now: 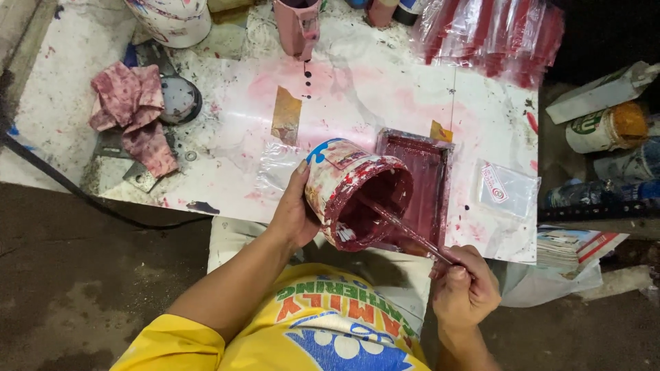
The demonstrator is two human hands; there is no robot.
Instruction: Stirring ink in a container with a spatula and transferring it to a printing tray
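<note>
My left hand (294,213) grips a paint-smeared can (344,185) and tilts it toward me, its mouth showing dark red paint inside. In my right hand (464,287) I hold a thin stick (402,228) whose far end reaches into the can. Just behind the can, a rectangular tray (427,172) coated in dark red paint rests on the stained white table (385,96).
A pink stained rag (130,110) lies at the table's left beside a round lid (180,99). A pink cup (298,26) and a white bucket (172,19) stand at the back, with red plastic packets (491,38) at back right. A small clear bag (505,189) lies right of the tray; containers (605,127) crowd the far right.
</note>
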